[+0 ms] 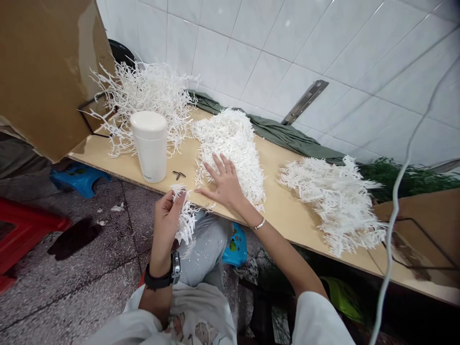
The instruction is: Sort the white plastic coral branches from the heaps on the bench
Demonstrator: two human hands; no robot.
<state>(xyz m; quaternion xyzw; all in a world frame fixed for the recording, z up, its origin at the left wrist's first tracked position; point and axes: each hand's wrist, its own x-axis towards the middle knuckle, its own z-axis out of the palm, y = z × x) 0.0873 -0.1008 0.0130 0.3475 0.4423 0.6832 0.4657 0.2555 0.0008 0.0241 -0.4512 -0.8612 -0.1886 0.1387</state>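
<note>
My left hand (168, 213) is closed around a bunch of white branching plastic sprigs (187, 223), whose tips stick out above and below the fingers, just off the table's front edge. Fingers spread, my right hand (224, 184) hovers over or touches the near left side of the middle pile of short white sprigs (233, 139); I cannot tell whether it makes contact. Nothing shows in its grasp. Left of it stands a white lidded tumbler (149, 148), upright. A few small dark pin-like pieces (178, 175) lie beside the tumbler.
Longer white branches (151, 91) are heaped behind the tumbler. Another white pile (334, 201) lies on the right of the wooden table (273, 153). A cardboard box (53, 72) stands at far left. A white cable (395, 201) hangs across the right side. Blue stools (77, 177) are below.
</note>
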